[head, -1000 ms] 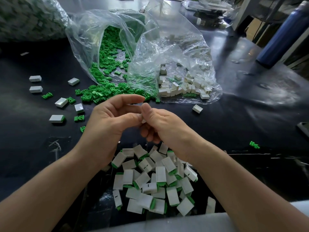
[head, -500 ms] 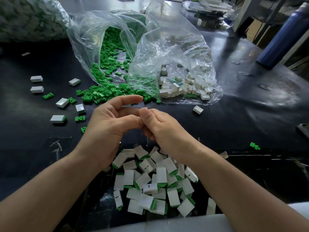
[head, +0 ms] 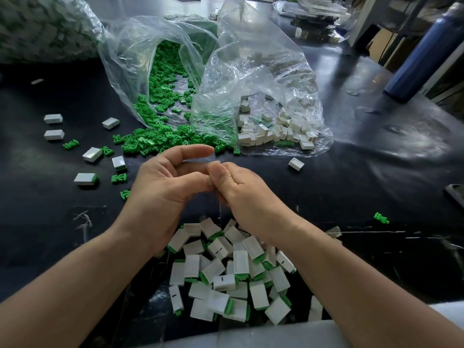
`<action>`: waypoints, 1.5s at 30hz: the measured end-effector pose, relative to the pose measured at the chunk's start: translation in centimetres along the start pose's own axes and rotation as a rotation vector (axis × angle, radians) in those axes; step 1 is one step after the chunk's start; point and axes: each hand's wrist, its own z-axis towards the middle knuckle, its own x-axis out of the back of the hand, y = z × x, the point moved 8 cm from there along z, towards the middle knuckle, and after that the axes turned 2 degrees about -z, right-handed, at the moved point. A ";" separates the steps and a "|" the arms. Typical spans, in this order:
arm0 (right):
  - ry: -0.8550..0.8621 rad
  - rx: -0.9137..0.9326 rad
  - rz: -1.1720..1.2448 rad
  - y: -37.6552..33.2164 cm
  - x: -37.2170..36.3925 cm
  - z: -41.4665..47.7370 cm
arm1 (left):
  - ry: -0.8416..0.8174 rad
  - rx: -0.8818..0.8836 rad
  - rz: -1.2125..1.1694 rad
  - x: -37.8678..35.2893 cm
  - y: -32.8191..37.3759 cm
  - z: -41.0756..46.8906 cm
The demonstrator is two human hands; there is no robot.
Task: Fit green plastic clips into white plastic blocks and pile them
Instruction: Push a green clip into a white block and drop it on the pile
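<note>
My left hand (head: 160, 194) and my right hand (head: 246, 194) meet thumb to thumb above the black table, their curled fingers closed on a small piece that is hidden between them. Just below my wrists lies a pile of white blocks with green clips fitted (head: 233, 272). Loose green clips (head: 155, 141) spill from a clear bag (head: 140, 54) beyond my hands. Empty white blocks (head: 276, 131) lie in a second clear bag (head: 263, 71) to its right.
Single white blocks (head: 53, 118) and stray clips (head: 119, 178) are scattered at the left. One white block (head: 296, 164) and one clip (head: 381, 218) lie at the right. A blue bottle (head: 424, 56) stands at the far right. A large filled bag (head: 42, 28) sits far left.
A white sliver seen between my thumbs one second ago is now covered. My right thumb has slid closer against my left thumb; the hands stay in the same place.
</note>
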 end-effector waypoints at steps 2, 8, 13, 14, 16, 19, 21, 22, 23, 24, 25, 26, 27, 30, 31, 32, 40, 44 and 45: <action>0.005 -0.003 -0.006 0.1 0.0 0.1 | 0.006 -0.002 -0.004 -0.1 0.0 0.0; 0.009 0.000 0.002 0.1 -0.1 0.1 | 0.027 -0.007 -0.016 0.2 -0.2 0.0; 0.012 -0.002 0.003 0.1 -0.2 0.2 | 0.043 0.000 -0.032 0.3 -0.3 0.1; 0.012 -0.003 0.000 0.2 -0.2 0.3 | 0.045 -0.001 -0.031 0.3 -0.3 0.1; 0.013 -0.006 0.001 0.3 -0.2 0.3 | 0.052 -0.002 -0.028 0.4 -0.4 0.2; 0.013 -0.008 0.003 0.3 -0.1 0.3 | 0.058 0.001 -0.027 0.4 -0.4 0.2; 0.012 -0.013 -0.003 0.4 -0.1 0.3 | 0.054 -0.001 -0.026 0.4 -0.4 0.1; 0.012 -0.013 -0.004 0.4 -0.1 0.3 | 0.052 -0.001 -0.025 0.3 -0.4 0.1; 0.013 -0.012 -0.003 0.4 -0.1 0.3 | 0.052 0.000 -0.023 0.3 -0.4 0.1; 0.015 -0.009 0.001 0.5 -0.1 0.4 | 0.053 0.000 -0.021 0.3 -0.4 0.1; 0.017 -0.009 0.010 0.6 -0.1 0.4 | 0.053 0.000 -0.021 0.3 -0.3 0.1; 0.020 -0.008 0.026 0.6 -0.1 0.4 | 0.053 0.000 -0.025 0.3 -0.3 0.1; 0.022 -0.008 0.051 0.7 -0.2 0.4 | 0.052 0.000 -0.033 0.3 -0.2 0.1; -0.005 -0.020 0.155 1.0 -0.3 0.5 | 0.040 0.008 -0.054 0.3 -0.3 0.1; -0.019 -0.023 0.181 1.1 -0.2 0.5 | 0.035 0.015 -0.042 0.4 -0.3 0.1; -0.030 -0.024 0.200 1.1 -0.1 0.6 | 0.034 0.022 -0.025 0.5 -0.4 0.1; -0.051 -0.117 0.267 1.9 1.2 0.9 | 0.017 0.049 -0.002 0.5 -0.5 0.0; 0.076 -0.120 0.162 2.6 3.0 1.3 | 0.060 0.070 0.033 1.0 -0.7 0.2; 0.098 -0.115 0.135 2.7 3.3 1.3 | 0.063 0.069 0.057 1.0 -0.7 0.2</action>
